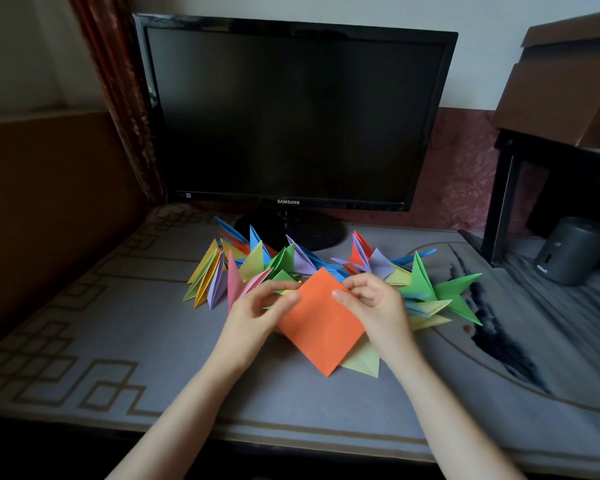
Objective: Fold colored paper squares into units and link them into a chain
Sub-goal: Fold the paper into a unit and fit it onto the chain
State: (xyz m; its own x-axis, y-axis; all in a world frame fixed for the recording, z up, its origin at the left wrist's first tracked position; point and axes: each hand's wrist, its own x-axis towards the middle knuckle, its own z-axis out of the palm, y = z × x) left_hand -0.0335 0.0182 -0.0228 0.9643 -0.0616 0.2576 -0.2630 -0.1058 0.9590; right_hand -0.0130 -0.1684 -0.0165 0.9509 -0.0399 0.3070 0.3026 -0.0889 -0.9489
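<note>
- Head view: we saw an orange paper square (pixel 321 320) held diamond-wise just above the desk mat (pixel 153 341), in front of the monitor (pixel 291 116).
- Left hand (pixel 257 318) pinched its left edge, thumb on the front, fingers curled behind.
- Right hand (pixel 378 306) pinched the right edge, thumb on the front, other fingers curled in close together.
- The square looked flat with only faint creases, so we judged this unit barely started.
- Behind the hands lay a chain of folded units (pixel 291 261) in many colours, points up. We could not tell whether every one was linked.
- A yellow-green folded unit (pixel 362 362) lay under the square's lower corner, seemingly loose.
- Done: many units. Left, we judged: fold the orange one and link it on.
</note>
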